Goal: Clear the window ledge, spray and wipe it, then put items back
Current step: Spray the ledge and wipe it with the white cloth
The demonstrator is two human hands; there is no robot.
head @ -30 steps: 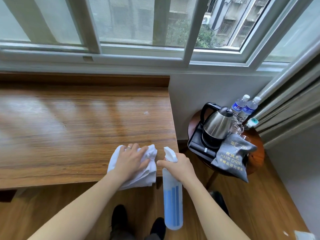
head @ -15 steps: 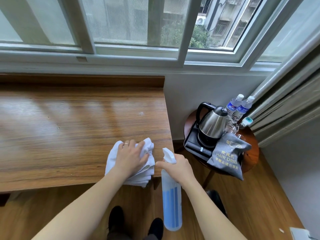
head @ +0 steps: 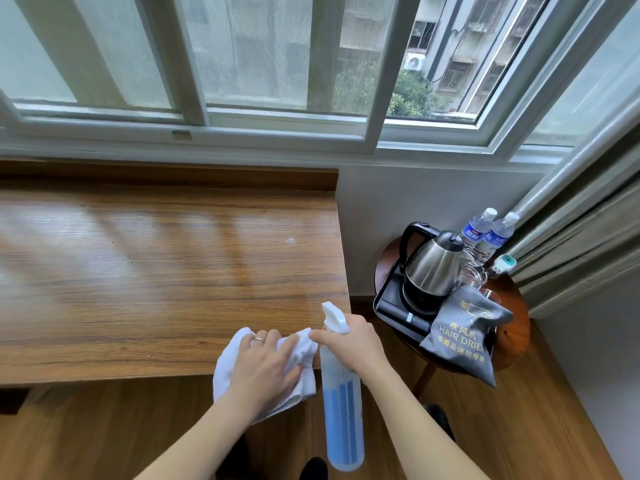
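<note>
Window ledge (head: 156,271), a wooden desk-like surface under the window (head: 277,64), is seen bare of items apart from a white cloth (head: 228,362) at its front right corner. Left hand (head: 265,365) is laid flat on the cloth, fingers spread and nearly straight, pressing it onto the desk edge; part of the cloth is draped over the front edge. A ring (head: 259,339) is worn on one finger of that hand. Right hand (head: 353,341) is wrapped around the neck of a spray bottle (head: 343,410), fingers curled tight on it just below the white nozzle, index finger extended toward the cloth. The bottle is held upright just off the right front corner of the ledge, blue liquid visible inside, its base hanging above the floor (head: 502,427). Well apart to the right, a round side table (head: 516,327) carries a black tray (head: 388,303) with a steel kettle (head: 433,268), a grey hair dryer bag (head: 464,341) and two water bottles (head: 485,230) at the back, near the curtain (head: 581,244).
</note>
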